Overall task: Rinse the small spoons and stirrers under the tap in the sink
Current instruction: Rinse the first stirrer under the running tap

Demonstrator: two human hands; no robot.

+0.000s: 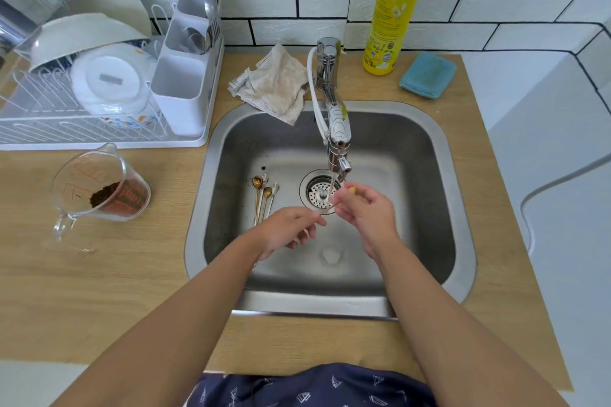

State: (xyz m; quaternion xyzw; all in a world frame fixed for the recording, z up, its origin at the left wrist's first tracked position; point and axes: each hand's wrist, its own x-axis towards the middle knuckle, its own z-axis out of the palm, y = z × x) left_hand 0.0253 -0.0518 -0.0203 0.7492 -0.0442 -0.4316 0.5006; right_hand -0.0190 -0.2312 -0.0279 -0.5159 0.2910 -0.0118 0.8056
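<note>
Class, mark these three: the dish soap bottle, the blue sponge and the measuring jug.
Dish soap bottle (395,10), head view, on its yellow label.
Blue sponge (427,75), head view, on the middle of its top face.
Measuring jug (99,187), head view, on its clear side wall.

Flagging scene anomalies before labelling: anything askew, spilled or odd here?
Two things. The measuring jug lies tipped on its side on the counter left of the sink, with dark grounds inside. The beige cloth is crumpled, and one corner hangs over the sink's back rim. Dark specks dot the basin near the waiting spoons.
</note>
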